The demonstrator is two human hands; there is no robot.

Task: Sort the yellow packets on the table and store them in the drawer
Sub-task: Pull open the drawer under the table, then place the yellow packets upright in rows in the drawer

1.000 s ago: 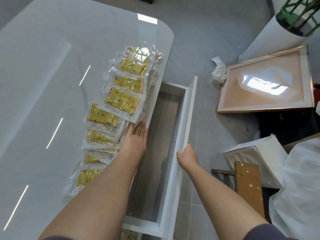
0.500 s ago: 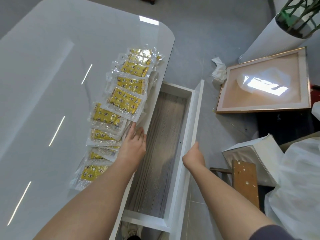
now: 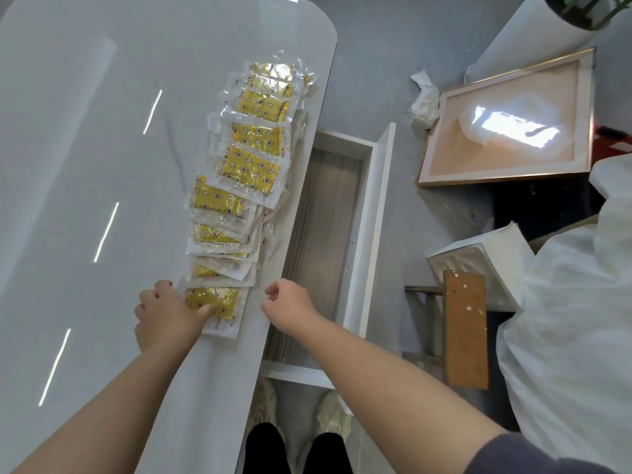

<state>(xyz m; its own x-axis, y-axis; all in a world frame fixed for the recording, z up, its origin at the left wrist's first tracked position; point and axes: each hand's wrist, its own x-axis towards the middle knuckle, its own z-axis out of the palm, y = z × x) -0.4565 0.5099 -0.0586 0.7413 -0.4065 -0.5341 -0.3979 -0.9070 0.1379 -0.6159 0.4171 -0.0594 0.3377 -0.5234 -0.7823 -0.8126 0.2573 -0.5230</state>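
Several yellow packets (image 3: 249, 172) in clear wrappers lie in an overlapping row along the right edge of the glossy white table (image 3: 102, 165). My left hand (image 3: 167, 313) rests on the nearest packet (image 3: 219, 302), thumb pressing on its yellow face and fingers curled at its left edge. My right hand (image 3: 290, 302) hovers loosely curled over the table's edge, just right of that packet, holding nothing. The white drawer (image 3: 367, 213) stands pulled out beside the table, its wood-grain bottom bare.
On the floor to the right lie a framed panel (image 3: 506, 121), a wooden stool (image 3: 465, 330), white wrapped bundles (image 3: 564, 319) and a crumpled tissue (image 3: 424, 97). A white plant pot (image 3: 533, 32) stands at the back right. My feet show below the drawer.
The drawer has been pulled further out. My right hand has let go of the drawer front and moved to the table edge. My left hand has slid back onto the nearest packet.
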